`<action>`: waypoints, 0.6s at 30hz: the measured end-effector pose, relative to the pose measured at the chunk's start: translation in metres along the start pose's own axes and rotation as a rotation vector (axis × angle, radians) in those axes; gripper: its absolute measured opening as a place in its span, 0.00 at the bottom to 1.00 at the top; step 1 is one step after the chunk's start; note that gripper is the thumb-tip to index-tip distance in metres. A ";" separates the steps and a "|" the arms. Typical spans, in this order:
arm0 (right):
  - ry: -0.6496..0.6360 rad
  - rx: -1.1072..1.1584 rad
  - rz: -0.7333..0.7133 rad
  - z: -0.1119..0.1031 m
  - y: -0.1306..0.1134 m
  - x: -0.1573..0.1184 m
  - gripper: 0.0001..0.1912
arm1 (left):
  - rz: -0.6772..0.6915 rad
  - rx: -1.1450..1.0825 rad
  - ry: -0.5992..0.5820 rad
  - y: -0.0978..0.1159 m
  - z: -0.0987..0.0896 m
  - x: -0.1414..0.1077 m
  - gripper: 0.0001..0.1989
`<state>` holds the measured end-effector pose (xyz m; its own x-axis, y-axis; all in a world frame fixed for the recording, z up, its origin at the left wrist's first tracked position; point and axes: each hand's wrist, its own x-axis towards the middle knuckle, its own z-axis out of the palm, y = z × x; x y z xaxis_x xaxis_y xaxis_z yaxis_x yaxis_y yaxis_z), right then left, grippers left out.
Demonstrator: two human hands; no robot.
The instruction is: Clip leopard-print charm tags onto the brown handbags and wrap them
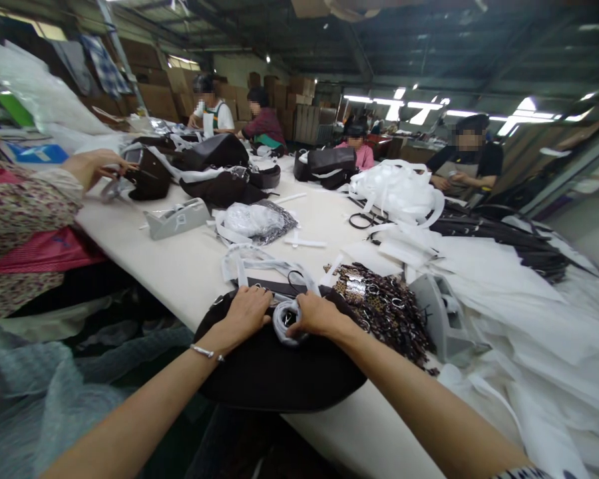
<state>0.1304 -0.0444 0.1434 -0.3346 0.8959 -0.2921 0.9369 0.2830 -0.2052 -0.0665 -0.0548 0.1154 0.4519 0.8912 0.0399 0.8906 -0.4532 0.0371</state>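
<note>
A black bag [279, 379] lies at the table's near edge, directly in front of me. My left hand [249, 311] is closed over its upper edge, fingers bent and partly hidden. My right hand [317, 314] grips a coil of white-wrapped strap [282, 332], thumb inside the loop, against the bag's top. Behind both hands, white-wrapped handles [249, 256] stand up from the bag. To the right is a heap of leopard-print straps with metal clasps [389, 309].
A grey tape dispenser [439, 319] stands right of the heap, another dispenser [180, 218] at left. White sheets [509, 279] cover the right side. Beyond are a white strap pile [397, 193] and black bags [214, 166]. A co-worker's hand [100, 166] touches a bag at left; several people work farther back.
</note>
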 end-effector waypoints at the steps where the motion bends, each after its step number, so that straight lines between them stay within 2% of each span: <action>1: 0.000 0.032 0.007 0.002 0.001 0.003 0.35 | -0.009 -0.016 0.000 -0.001 0.000 0.002 0.11; 5: -0.002 0.269 -0.039 0.008 0.003 0.010 0.29 | -0.037 -0.083 -0.004 -0.006 0.000 0.005 0.07; 7: -0.033 0.339 -0.069 0.004 0.006 0.010 0.25 | -0.051 -0.110 -0.002 -0.008 -0.001 0.002 0.06; 9: -0.049 0.468 -0.067 -0.007 0.012 0.009 0.22 | -0.047 -0.132 0.012 -0.009 -0.003 -0.003 0.09; 12: 0.000 0.831 -0.038 -0.035 0.024 0.011 0.23 | 0.018 -0.162 0.037 -0.009 -0.006 -0.009 0.17; 15: -0.011 1.082 -0.087 -0.058 0.030 0.018 0.20 | 0.050 -0.142 0.019 -0.007 -0.008 -0.009 0.14; 18: 0.035 1.189 -0.089 -0.066 0.024 0.029 0.15 | 0.023 -0.105 0.023 -0.002 -0.008 -0.005 0.14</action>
<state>0.1496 0.0107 0.1914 -0.3737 0.9032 -0.2111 0.2228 -0.1335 -0.9657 -0.0712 -0.0587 0.1231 0.4698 0.8803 0.0652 0.8692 -0.4743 0.1398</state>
